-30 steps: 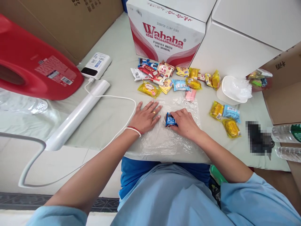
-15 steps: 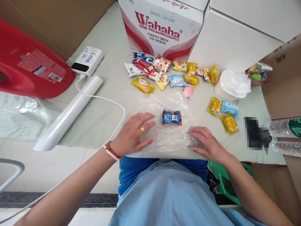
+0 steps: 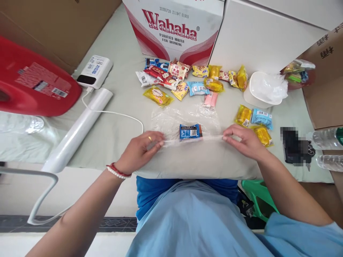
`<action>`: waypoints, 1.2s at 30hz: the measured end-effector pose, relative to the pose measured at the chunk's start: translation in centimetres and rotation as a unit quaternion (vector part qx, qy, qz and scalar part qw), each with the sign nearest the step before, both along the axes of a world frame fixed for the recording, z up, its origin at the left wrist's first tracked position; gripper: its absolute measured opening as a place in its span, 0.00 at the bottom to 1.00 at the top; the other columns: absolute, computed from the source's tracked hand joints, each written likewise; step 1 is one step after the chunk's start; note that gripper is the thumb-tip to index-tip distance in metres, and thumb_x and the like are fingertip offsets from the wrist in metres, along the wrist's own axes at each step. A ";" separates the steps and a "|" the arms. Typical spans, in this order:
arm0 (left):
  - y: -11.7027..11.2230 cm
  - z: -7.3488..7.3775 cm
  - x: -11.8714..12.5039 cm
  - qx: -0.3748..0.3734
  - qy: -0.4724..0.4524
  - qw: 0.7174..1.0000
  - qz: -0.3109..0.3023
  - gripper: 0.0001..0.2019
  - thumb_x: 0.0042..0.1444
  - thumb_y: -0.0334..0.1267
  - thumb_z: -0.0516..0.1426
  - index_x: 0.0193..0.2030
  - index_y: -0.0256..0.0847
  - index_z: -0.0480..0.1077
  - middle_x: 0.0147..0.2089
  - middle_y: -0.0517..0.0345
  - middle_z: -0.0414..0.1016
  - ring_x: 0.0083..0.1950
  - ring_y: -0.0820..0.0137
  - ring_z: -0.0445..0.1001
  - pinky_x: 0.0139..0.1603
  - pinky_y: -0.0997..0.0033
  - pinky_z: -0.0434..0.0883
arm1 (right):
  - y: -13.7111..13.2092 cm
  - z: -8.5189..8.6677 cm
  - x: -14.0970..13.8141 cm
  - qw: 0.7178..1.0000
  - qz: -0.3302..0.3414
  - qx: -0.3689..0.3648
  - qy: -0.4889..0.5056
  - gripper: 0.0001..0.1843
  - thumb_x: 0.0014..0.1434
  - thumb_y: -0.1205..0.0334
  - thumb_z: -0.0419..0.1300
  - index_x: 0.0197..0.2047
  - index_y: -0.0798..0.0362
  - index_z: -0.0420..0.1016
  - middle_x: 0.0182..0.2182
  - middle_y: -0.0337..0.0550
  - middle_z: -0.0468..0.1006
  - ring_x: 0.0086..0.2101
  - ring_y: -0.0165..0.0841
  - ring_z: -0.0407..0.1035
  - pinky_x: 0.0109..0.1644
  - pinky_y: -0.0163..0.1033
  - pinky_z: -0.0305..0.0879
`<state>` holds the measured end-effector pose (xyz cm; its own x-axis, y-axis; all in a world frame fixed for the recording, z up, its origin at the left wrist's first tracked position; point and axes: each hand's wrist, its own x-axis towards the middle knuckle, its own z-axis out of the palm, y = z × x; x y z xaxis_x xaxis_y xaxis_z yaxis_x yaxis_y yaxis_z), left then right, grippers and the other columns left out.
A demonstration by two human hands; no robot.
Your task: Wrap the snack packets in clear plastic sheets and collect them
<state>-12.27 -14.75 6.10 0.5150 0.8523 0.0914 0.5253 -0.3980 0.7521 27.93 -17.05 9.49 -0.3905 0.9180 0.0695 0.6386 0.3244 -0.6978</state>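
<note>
A sheet of clear plastic film (image 3: pixel 171 119) lies on the cloth-covered table, its near edge lifted and drawn up to a blue snack packet (image 3: pixel 189 131). My left hand (image 3: pixel 143 148) pinches the left end of that edge, and my right hand (image 3: pixel 242 140) pinches the right end. A brown piece shows from under the blue packet's right side. The edge of the film crosses the packet's lower part. Beyond the film's far edge is a pink packet (image 3: pixel 210 99). To the right of my right hand lie yellow packets (image 3: pixel 262 135) and a light-blue packet (image 3: pixel 262 118).
Several wrapped snacks (image 3: pixel 160 75) are heaped before the Wahaba-style red and white carton (image 3: pixel 174 32). A white tub (image 3: pixel 255 91) stands right. At left are a white roll (image 3: pixel 77 130), a cabled power bank (image 3: pixel 95 71) and a red jug (image 3: pixel 34 78). Bottles (image 3: pixel 327 139) lie far right.
Both hands have closed on the film's near edge and brought it away from me, up to the blue packet. The view has shifted slightly.
</note>
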 end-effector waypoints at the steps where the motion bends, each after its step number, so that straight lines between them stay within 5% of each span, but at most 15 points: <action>1: 0.8 0.3 0.3 0.001 0.001 1.000 0.031 0.11 0.68 0.49 0.57 0.43 0.46 0.75 0.51 0.54 0.84 0.55 0.61 0.82 0.60 0.58 0.77 | 1.3 0.2 -0.1 1.000 -0.020 -0.012 0.007 0.10 0.69 0.53 0.62 0.41 0.49 0.78 0.35 0.42 0.80 0.37 0.34 0.74 0.44 0.39 0.68; 6: 4.6 -0.2 1.6 -0.011 0.056 0.986 0.156 0.10 0.65 0.47 0.57 0.41 0.45 0.74 0.47 0.54 0.83 0.49 0.61 0.80 0.58 0.54 0.75 | 6.5 -1.0 -0.6 0.989 -0.093 -0.118 0.009 0.21 0.64 0.41 0.62 0.37 0.52 0.79 0.27 0.38 0.73 0.28 0.30 0.63 0.33 0.36 0.57; 10: 6.2 -2.0 2.1 0.015 0.121 0.970 0.210 0.05 0.60 0.39 0.59 0.40 0.43 0.75 0.48 0.49 0.81 0.51 0.57 0.76 0.59 0.50 0.73 | 8.1 -2.4 -1.3 0.976 -0.115 -0.168 -0.070 0.19 0.63 0.45 0.60 0.37 0.53 0.79 0.26 0.39 0.73 0.27 0.32 0.63 0.33 0.37 0.57; 14: 5.4 -2.5 2.0 0.082 0.111 0.955 0.261 0.08 0.61 0.36 0.60 0.46 0.41 0.77 0.55 0.42 0.76 0.58 0.50 0.72 0.63 0.44 0.70 | 8.9 -1.8 -2.2 0.959 -0.128 -0.045 -0.247 0.13 0.64 0.56 0.58 0.44 0.53 0.81 0.40 0.52 0.80 0.40 0.44 0.70 0.44 0.45 0.64; 18: 2.6 -0.4 3.5 0.238 0.083 0.915 0.315 0.11 0.65 0.36 0.58 0.51 0.43 0.78 0.53 0.41 0.75 0.57 0.50 0.70 0.59 0.44 0.67 | 11.3 -0.5 -4.6 0.958 -0.072 0.074 -0.267 0.17 0.68 0.57 0.55 0.51 0.55 0.81 0.47 0.57 0.80 0.49 0.51 0.69 0.53 0.51 0.64; 21: 0.5 1.2 6.3 0.317 0.064 0.914 0.245 0.13 0.66 0.33 0.56 0.55 0.45 0.77 0.49 0.45 0.77 0.52 0.54 0.71 0.53 0.48 0.67 | 13.8 -0.8 -7.7 0.963 0.026 0.069 -0.259 0.23 0.68 0.58 0.56 0.62 0.58 0.76 0.55 0.58 0.78 0.55 0.52 0.67 0.59 0.52 0.62; 26: -0.1 0.5 10.5 0.249 0.151 0.955 0.063 0.14 0.68 0.31 0.53 0.55 0.44 0.77 0.52 0.48 0.80 0.54 0.56 0.72 0.48 0.54 0.66 | 16.9 -2.5 -12.4 0.931 0.094 -0.003 -0.352 0.34 0.64 0.50 0.66 0.67 0.59 0.72 0.58 0.62 0.76 0.58 0.55 0.66 0.57 0.50 0.61; 32: 0.2 -0.8 11.4 0.177 0.212 0.958 0.077 0.14 0.70 0.34 0.52 0.52 0.44 0.79 0.50 0.45 0.77 0.51 0.53 0.68 0.46 0.52 0.65 | 18.4 -2.1 -12.5 0.955 0.121 -0.058 -0.263 0.08 0.61 0.64 0.65 0.43 0.54 0.83 0.38 0.44 0.81 0.40 0.37 0.71 0.45 0.38 0.58; 36: 0.2 -0.4 11.4 0.149 0.218 0.961 0.079 0.15 0.71 0.35 0.51 0.51 0.46 0.79 0.45 0.45 0.75 0.50 0.53 0.68 0.44 0.52 0.65 | 16.9 -0.6 -10.9 0.974 0.162 0.022 -0.159 0.07 0.62 0.63 0.62 0.40 0.54 0.82 0.38 0.45 0.78 0.39 0.36 0.68 0.44 0.38 0.58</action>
<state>-0.82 -14.60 5.74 0.4267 0.8920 0.1489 0.8357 -0.4519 0.3121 17.01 -0.14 8.86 -0.6670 0.7421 -0.0666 0.6798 0.5695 -0.4621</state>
